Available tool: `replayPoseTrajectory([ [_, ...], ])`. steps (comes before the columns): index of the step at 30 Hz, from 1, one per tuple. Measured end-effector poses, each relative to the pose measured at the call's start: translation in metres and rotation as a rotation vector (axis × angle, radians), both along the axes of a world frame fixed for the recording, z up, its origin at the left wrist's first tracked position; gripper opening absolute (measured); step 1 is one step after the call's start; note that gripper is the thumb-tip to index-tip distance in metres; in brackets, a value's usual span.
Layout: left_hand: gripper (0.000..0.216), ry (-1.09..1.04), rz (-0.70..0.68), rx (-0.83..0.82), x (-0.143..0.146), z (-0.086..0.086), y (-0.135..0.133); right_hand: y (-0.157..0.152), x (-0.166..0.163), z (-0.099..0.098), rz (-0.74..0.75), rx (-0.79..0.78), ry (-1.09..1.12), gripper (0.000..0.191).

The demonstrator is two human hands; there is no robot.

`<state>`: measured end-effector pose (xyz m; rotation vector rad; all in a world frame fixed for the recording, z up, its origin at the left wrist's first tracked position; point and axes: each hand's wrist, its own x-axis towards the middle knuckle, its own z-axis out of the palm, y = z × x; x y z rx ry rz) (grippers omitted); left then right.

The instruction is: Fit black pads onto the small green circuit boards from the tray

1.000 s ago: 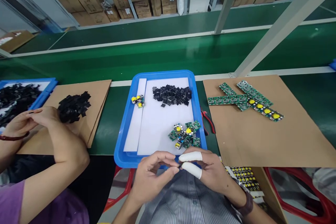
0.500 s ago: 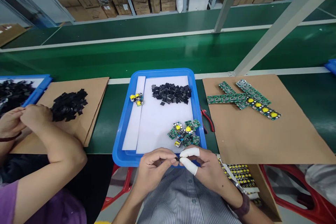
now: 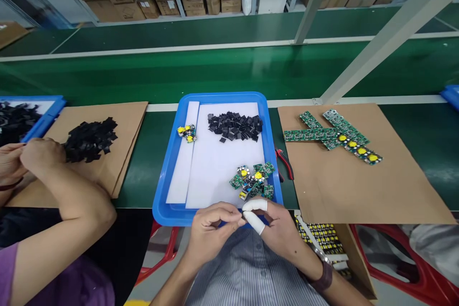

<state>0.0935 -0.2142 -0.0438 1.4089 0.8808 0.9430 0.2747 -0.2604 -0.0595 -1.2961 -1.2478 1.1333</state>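
Note:
My left hand point(image 3: 214, 230) and my right hand point(image 3: 278, 225) meet at the near rim of a blue tray point(image 3: 164, 162), fingertips pinched together. Between them is a small black piece point(image 3: 243, 216), mostly hidden by the fingers. White finger cots cover the thumb and forefinger of my right hand. Just beyond the hands lies a heap of small green circuit boards point(image 3: 255, 181), some with yellow parts. Farther back in the tray is a pile of flat black pieces point(image 3: 234, 126). A few yellow-topped boards point(image 3: 187, 133) sit at the tray's left.
Red-handled pliers point(image 3: 285, 165) lie right of the tray. Strips of circuit boards point(image 3: 333, 135) rest on cardboard point(image 3: 344, 191). At left, a co-worker's hands point(image 3: 41, 155) work beside a black pile point(image 3: 91, 139). A box of yellow-topped boards point(image 3: 324, 239) is below the table edge.
My fingertips have closed in nearer to each other, so less of the black piece shows. My right hand has shifted slightly left. The view has moved a little.

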Motion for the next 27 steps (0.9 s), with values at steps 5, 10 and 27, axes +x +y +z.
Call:
replayPoseTrajectory([
  [5, 0.011, 0.107, 0.061, 0.103, 0.0052, 0.0003, -0.0056, -0.0018, -0.0031, -0.0020, -0.040, -0.012, -0.018, 0.013],
  [10, 0.012, 0.184, 0.067, 0.180, 0.0042, 0.0056, -0.0070, -0.0015, -0.0042, -0.0009, -0.063, -0.012, 0.014, 0.012],
  [27, 0.019, 0.085, 0.034, 0.026, -0.0019, 0.0053, -0.0040, 0.0006, 0.0014, 0.0053, 0.060, -0.163, 0.150, 0.004],
])
